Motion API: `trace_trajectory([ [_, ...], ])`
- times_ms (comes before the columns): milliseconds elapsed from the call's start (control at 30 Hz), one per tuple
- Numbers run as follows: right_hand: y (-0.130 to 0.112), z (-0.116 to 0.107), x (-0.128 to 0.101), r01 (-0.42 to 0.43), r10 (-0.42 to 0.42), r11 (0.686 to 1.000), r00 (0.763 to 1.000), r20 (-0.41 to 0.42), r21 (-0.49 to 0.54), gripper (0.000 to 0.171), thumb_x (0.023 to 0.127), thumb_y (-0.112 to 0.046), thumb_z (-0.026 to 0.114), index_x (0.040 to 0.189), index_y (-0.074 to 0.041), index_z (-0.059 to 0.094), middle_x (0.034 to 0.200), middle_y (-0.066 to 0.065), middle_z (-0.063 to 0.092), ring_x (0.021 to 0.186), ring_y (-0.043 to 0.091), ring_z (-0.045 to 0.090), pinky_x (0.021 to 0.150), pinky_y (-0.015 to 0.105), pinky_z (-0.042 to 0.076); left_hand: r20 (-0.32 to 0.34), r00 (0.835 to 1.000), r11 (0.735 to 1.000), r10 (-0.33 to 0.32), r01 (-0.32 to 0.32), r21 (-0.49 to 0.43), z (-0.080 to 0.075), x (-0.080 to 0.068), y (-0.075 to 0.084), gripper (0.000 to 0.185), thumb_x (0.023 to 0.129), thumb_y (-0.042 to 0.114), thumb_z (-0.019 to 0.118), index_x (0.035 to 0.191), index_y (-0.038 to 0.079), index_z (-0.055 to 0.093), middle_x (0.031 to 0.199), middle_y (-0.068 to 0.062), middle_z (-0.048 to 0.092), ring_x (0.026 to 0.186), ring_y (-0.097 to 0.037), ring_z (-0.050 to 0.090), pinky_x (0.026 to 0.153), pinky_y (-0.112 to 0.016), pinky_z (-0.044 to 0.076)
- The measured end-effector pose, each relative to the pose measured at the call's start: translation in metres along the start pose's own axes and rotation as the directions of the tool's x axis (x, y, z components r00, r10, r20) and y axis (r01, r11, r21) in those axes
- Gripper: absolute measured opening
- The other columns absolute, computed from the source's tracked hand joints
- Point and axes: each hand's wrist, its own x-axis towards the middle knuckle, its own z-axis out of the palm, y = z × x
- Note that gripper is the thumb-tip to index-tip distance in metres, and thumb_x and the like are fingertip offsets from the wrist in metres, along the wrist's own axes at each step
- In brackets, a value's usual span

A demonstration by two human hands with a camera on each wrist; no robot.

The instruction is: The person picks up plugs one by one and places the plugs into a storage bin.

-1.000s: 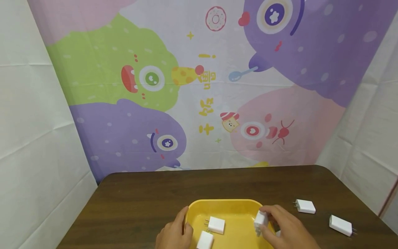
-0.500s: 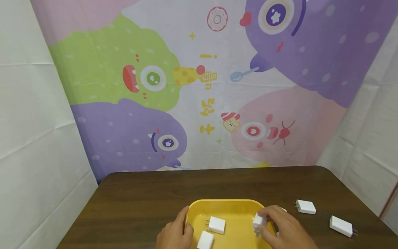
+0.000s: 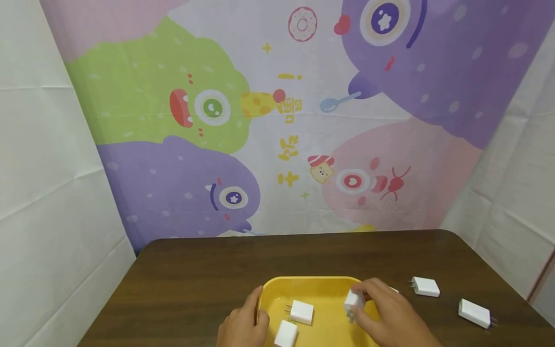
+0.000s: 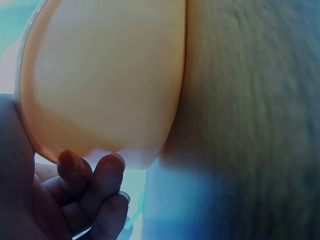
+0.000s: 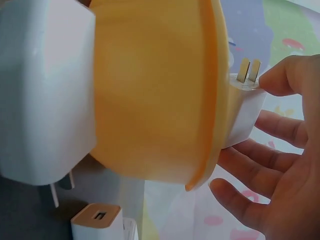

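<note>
A yellow tray sits at the near edge of a dark wooden table. My left hand grips the tray's left rim, thumb on top and fingers curled under the tray's underside. My right hand pinches a white plug charger just over the right part of the tray; in the right wrist view this charger shows its prongs beyond the tray's rim. Two more white chargers lie in the tray.
Two white chargers lie on the table to the right of the tray, and a sliver of another shows behind my right hand. A cartoon backdrop hangs behind the table.
My right hand has carried its charger a little to the left, from the tray's right rim to over its inside. The left hand has stayed on the rim.
</note>
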Motion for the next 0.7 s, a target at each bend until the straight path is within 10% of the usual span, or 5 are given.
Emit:
trace_trajectory([
  [300,-0.006,0.000,0.008,-0.109,0.109,0.994,0.989,0.104,-0.007,0.025,0.087,-0.029,0.075,0.109,-0.024,0.066,0.096,-0.023,0.054,0.084,-0.001,0.053,0.079,0.029,0.052,0.000,1.000,1.000,-0.015,0.015,0.000,0.001,-0.001,0.001,0.047,0.091,0.025,0.058,0.137,0.016,0.060,0.080,-0.003,0.071,0.057,-0.016,0.054,0.058,-0.045,0.045],
  [700,-0.007,0.013,0.012,-0.012,0.011,1.000,0.999,0.049,0.015,0.023,0.084,-0.023,0.076,0.105,-0.025,0.065,0.095,-0.023,0.054,0.083,0.001,0.055,0.076,0.029,0.051,-0.010,1.000,1.000,0.007,-0.007,0.002,0.001,0.000,-0.001,0.048,0.091,0.024,0.059,0.138,0.017,0.059,0.081,-0.004,0.071,0.058,-0.016,0.055,0.057,-0.044,0.045],
])
